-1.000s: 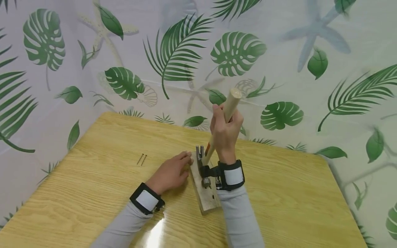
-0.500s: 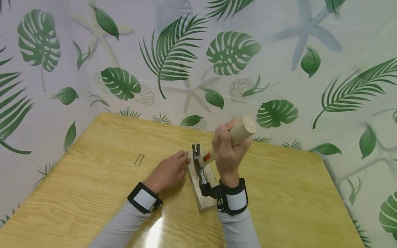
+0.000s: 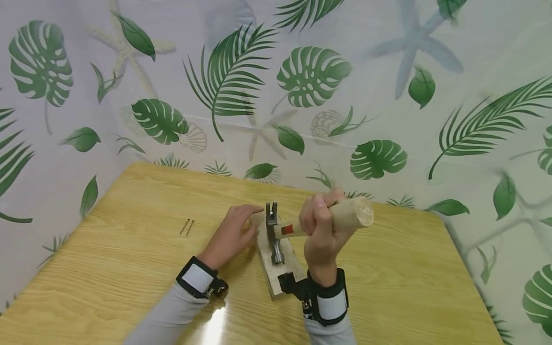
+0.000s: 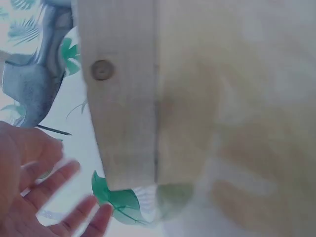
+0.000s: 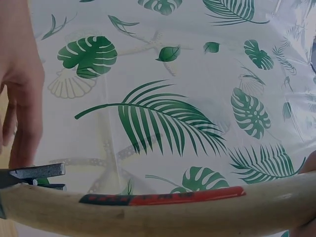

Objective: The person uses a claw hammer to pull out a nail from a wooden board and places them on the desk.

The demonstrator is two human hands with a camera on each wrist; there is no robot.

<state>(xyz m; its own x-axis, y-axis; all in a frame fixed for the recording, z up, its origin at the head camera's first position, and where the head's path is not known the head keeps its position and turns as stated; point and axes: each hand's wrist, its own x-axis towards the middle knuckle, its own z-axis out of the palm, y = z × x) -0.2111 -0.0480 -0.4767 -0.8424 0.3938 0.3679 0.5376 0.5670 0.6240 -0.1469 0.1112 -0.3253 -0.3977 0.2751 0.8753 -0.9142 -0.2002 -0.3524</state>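
My right hand (image 3: pixel 325 230) grips the thick wooden handle of a claw hammer (image 3: pixel 275 239), seen close in the right wrist view as a pale handle (image 5: pixel 163 212) with a red and dark label. The hammer's metal head is over a wooden block (image 3: pixel 269 273), claw pointing away. In the left wrist view, a thin nail (image 4: pixel 55 131) shows by the claw tip; whether the claw holds it I cannot tell. Beside the block's left edge is my left hand (image 3: pixel 233 232), fingers loosely spread and holding nothing in the left wrist view.
Two loose nails (image 3: pixel 187 227) lie left of my left hand on the wooden table (image 3: pixel 129 258). A leaf-patterned sheet (image 3: pixel 250 96) hangs behind the table. Black camera straps (image 3: pixel 198 278) wrap both wrists.
The hammer handle has swung down to the right and towards me, and the hammer head has turned with it. My left hand has loosened at the block, its fingers more extended.
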